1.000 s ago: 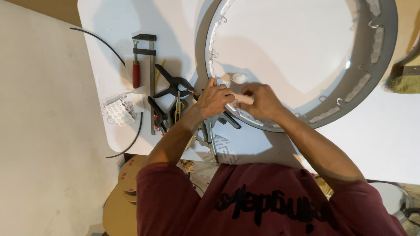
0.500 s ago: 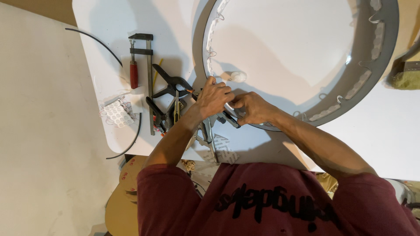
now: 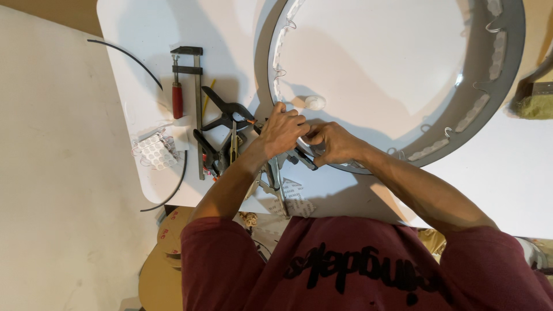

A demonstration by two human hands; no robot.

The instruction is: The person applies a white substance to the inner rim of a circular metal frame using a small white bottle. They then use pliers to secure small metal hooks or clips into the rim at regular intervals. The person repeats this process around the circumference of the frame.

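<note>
A large grey ring (image 3: 501, 63) lies on the white table (image 3: 507, 167), with honeycomb pads and wire clips along its inner wall. Both my hands meet at the ring's near-left rim. My left hand (image 3: 282, 129) is closed over the rim, around a black spring clamp (image 3: 303, 159) whose handles poke out beneath the hands. My right hand (image 3: 333, 142) touches the left one and pinches the rim with curled fingers; what lies under its fingertips is hidden. A small white lump (image 3: 315, 102) rests inside the ring just beyond my hands.
Left of my hands lie a red-handled bar clamp (image 3: 178, 99), two black spring clamps (image 3: 227, 112), pliers (image 3: 271, 179), a yellow pencil (image 3: 208, 95), a white honeycomb pad (image 3: 154, 152) and a black cable (image 3: 173, 187). A brush (image 3: 536, 102) sits far right. Cardboard discs (image 3: 167, 236) lie on the floor.
My right hand slid left along the rim until it met my left hand. The white piece seen in its fingers one second ago no longer shows.
</note>
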